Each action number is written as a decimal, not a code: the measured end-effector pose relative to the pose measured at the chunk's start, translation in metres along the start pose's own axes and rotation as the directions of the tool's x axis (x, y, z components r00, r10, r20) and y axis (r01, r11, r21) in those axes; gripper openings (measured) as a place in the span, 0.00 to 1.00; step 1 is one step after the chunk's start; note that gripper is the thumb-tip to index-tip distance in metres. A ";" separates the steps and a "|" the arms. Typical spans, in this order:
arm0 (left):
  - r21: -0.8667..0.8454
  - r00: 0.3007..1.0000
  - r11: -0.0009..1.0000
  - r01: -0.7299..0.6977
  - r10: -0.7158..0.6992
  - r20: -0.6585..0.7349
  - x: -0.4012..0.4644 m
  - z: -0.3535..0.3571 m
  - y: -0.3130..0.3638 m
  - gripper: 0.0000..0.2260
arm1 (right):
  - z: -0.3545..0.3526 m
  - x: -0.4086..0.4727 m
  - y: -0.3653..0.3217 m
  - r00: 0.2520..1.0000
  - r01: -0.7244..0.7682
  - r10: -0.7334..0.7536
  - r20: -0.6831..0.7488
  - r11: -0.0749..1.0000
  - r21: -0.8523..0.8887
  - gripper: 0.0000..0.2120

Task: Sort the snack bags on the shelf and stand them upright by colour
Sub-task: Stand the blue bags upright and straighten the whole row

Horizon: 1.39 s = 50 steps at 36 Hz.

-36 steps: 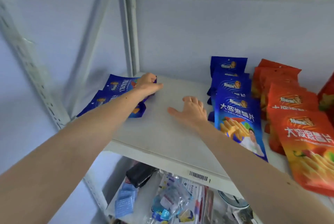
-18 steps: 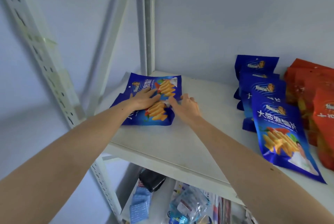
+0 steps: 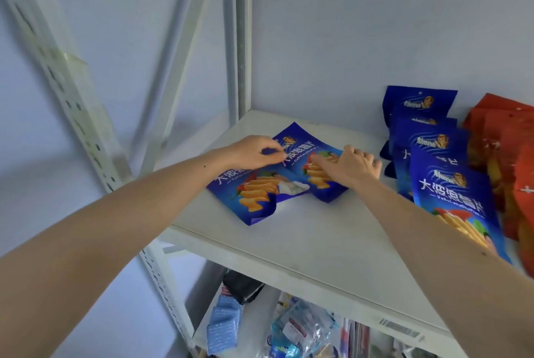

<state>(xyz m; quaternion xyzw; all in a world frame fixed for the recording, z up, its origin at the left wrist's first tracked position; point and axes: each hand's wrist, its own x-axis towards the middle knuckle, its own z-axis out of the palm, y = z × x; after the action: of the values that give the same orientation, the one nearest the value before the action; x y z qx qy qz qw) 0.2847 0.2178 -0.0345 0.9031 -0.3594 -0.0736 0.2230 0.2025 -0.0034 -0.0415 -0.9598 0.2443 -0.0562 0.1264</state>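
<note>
Two blue snack bags lie flat on the white shelf (image 3: 303, 242), overlapping, toward its left end: the nearer flat blue bag (image 3: 254, 193) and the farther flat blue bag (image 3: 300, 152). Left hand (image 3: 254, 152) has fingers curled, pinching the top edge of a flat bag; which of the two it has cannot be told for certain. Right hand (image 3: 349, 167) lies on the farther bag's right part, fingers bent over its edge, apparently gripping it. At right, a row of upright blue bags (image 3: 445, 184) leans in file, with the upright red bags (image 3: 508, 155) just beside them. Judged stage: picking up the last loose blue bags to join the standing row. Risks: slick, overlapping packs may come up together and one slide out of the pinch toward the shelf's front edge; setting a bag against the leaning blue row could tip it domino-fashion into the red ones.
</note>
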 end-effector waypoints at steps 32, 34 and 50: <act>-0.656 0.571 0.433 0.618 -0.821 -0.005 -0.063 0.005 0.032 0.37 | -0.008 -0.014 0.026 0.987 -0.058 -0.004 0.161 0.923 0.380 0.27; -0.708 0.595 0.400 0.582 -0.803 0.035 -0.060 0.008 0.031 0.33 | -0.010 -0.017 0.027 0.991 -0.043 -0.011 0.133 0.918 0.395 0.26; -0.933 0.801 0.349 0.091 -0.581 -0.140 -0.034 0.017 0.039 0.11 | -0.056 -0.041 0.043 0.836 0.135 0.313 -0.451 0.680 0.721 0.21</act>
<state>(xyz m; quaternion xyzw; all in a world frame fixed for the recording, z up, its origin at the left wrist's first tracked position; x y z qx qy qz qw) 0.2311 0.2105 -0.0326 0.6874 0.0001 -0.0862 0.7212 0.1375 -0.0318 -0.0008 -0.7585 0.2754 -0.4100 0.4251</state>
